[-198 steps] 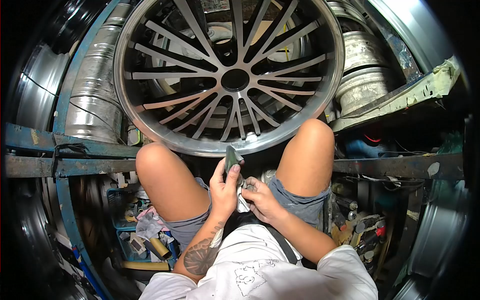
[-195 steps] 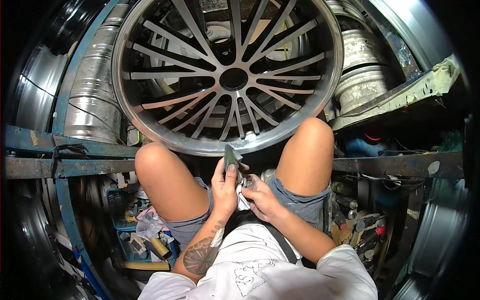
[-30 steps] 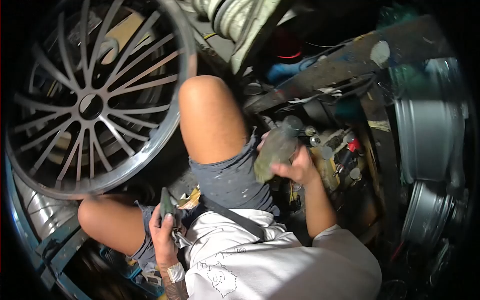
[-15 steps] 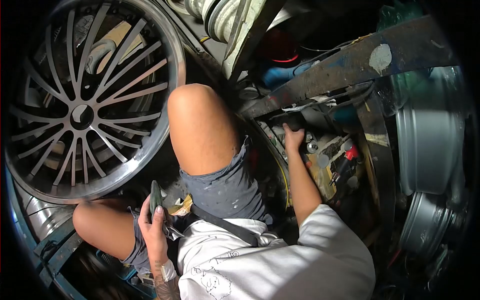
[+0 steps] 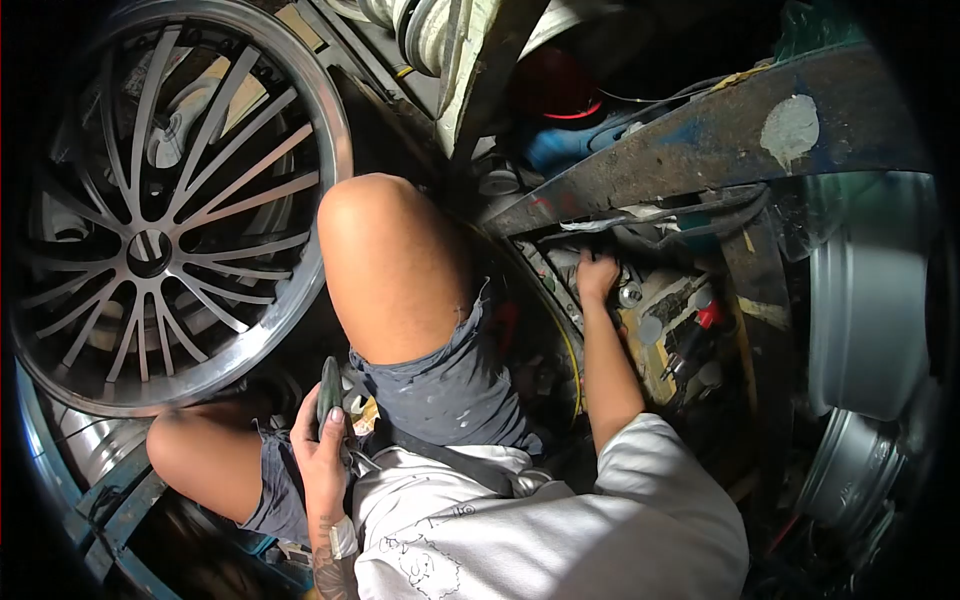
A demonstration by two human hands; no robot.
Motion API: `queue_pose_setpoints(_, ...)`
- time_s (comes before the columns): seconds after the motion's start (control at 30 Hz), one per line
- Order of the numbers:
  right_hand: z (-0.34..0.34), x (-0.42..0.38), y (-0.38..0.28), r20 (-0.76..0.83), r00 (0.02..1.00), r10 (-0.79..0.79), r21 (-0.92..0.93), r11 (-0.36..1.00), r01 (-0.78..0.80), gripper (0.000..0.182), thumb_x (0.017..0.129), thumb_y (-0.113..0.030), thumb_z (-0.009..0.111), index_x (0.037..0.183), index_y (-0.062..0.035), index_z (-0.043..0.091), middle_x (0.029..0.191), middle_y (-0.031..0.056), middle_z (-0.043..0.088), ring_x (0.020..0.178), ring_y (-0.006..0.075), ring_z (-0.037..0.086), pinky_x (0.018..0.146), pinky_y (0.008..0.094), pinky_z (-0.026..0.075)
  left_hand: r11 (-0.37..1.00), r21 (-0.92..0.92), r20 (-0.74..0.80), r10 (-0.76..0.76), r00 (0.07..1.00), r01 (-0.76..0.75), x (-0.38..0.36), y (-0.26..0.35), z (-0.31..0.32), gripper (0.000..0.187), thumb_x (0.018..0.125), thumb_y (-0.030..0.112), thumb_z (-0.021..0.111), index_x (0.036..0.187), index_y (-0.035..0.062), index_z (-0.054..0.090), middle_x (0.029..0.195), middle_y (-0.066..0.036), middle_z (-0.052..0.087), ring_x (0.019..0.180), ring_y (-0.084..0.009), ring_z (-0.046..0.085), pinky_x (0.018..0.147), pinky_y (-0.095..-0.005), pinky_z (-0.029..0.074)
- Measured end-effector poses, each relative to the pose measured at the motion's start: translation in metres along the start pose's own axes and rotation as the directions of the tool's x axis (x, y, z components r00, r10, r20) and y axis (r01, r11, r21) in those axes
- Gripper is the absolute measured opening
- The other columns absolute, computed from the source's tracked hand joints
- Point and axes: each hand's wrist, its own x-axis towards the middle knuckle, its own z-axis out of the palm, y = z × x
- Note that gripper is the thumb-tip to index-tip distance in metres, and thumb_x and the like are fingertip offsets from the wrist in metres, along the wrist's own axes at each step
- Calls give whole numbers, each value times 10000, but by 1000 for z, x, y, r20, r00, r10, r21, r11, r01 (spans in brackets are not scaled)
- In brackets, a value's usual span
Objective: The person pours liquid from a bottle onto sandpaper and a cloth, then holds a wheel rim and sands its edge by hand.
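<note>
My right hand [image 5: 598,275] no longer holds the bottle it had 1 second ago; it now reaches under the beam [image 5: 700,150] into the cluttered shelf [image 5: 670,330], fingers down among cans [image 5: 630,294] and a red-capped tube [image 5: 708,315]. I cannot tell whether those fingers are closed on anything, and I cannot pick the bottle out of the clutter. So the bottle looks put away, and I judge I am searching for something else. My left hand [image 5: 322,450] stays closed around the dark green pad [image 5: 329,392], low by my lap, well apart from the wheel [image 5: 150,210] ahead of it.
</note>
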Motion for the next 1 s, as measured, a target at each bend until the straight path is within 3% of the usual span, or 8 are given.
queue_pose_setpoints(0.17,-15,0,-13,82,986,148,-40,989,-145,395,786,-286,833,962,56,744,1076,315,713,1029,467,683,905,525,528,999,36,4,-29,1000,28,6,3,0,500,984,200,708,1390,-66,585,1199,-52,672,1016,-101,593,929,-252,466)
queue_pose_setpoints(0.4,-6,-42,8,9,966,258,232,939,-253,651,773,-290,877,1256,25,574,944,214,733,952,408,709,881,491,531,995,101,-40,29,999,-25,17,5,-4,496,987,208,711,1385,-65,594,1158,-44,663,954,-91,574,868,-236,467)
queue_pose_setpoints(0.5,-18,-64,4,396,805,443,244,794,-557,619,786,-312,863,1231,18,587,988,207,732,1021,375,704,910,461,530,995,91,-60,40,997,-34,16,7,-1,490,991,201,708,1391,-57,591,1145,-41,666,953,-87,574,869,-235,467)
queue_pose_setpoints(0.6,-3,-75,13,298,950,93,-65,995,-77,434,849,-354,798,1126,-36,695,990,182,757,933,332,737,829,431,570,997,80,-34,19,999,-16,14,5,4,485,1000,185,697,1400,-62,578,1158,-49,666,982,-97,582,889,-243,472)
queue_pose_setpoints(0.73,-8,-53,-17,551,813,188,-192,977,-96,303,961,-373,648,1193,-192,719,1156,222,728,1161,447,641,978,518,508,995,95,12,-14,1000,13,13,-8,2,494,997,183,705,1389,-85,573,1217,-78,670,1048,-127,603,935,-257,476)
queue_pose_setpoints(0.83,-19,-38,-34,655,731,190,-311,950,31,283,1003,-335,594,1209,-184,715,1085,198,752,999,403,722,853,498,577,994,107,-16,10,1000,-9,11,-9,4,495,997,186,702,1388,-88,574,1233,-93,670,1059,-135,605,947,-266,476)
queue_pose_setpoints(0.87,-48,-37,-77,684,632,363,-304,930,-206,256,1019,-306,586,1193,-176,722,959,182,762,745,327,754,653,449,608,988,150,-5,23,1000,-22,14,-10,1,492,996,184,698,1386,-89,575,1241,-107,671,1079,-147,608,962,-278,479)
queue_pose_setpoints(1.0,-36,-37,-64,714,617,331,-257,944,-209,193,1000,-269,632,1125,-150,719,808,152,740,575,250,710,503,395,572,993,115,-14,38,999,-36,17,-11,-2,471,997,163,685,1398,-62,584,1218,-63,675,1012,-103,595,920,-244,469)
